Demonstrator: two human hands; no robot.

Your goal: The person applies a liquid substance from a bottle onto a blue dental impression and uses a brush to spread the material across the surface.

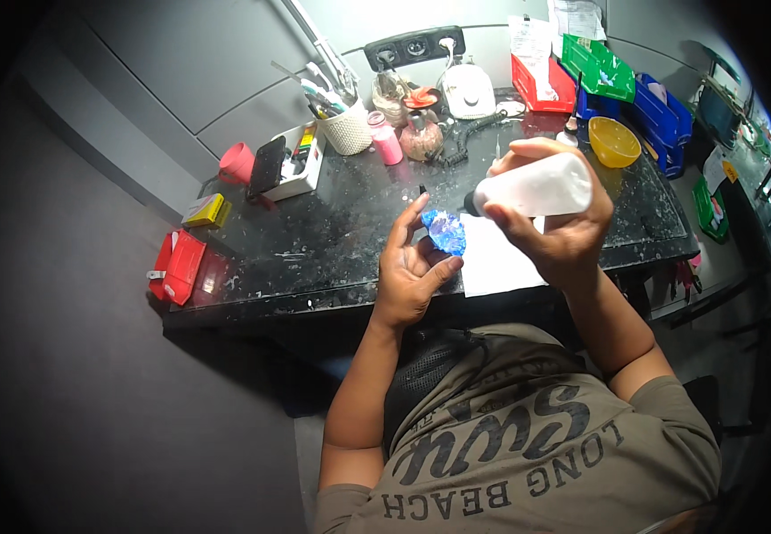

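Nearest you: your left hand (410, 267), palm up over the front edge of the black speckled stone worktop (314, 240), fingers (407, 222) curled loosely around a small crumpled blue glossy piece (444, 232) that rests against them. Your right hand (556, 222) is clenched around a white translucent plastic squeeze bottle (536, 185), held sideways, dark nozzle aimed at the blue piece and just beside it. Under both hands, a white paper sheet (492, 262) lies flat at the worktop's near edge. Farther left: red plastic boxes (181, 265) at the corner, a yellow block (206, 210). Back row: white woven cup of tools (348, 132), pink bottle (386, 139), yellow bowl (614, 141), blue bins (661, 120).
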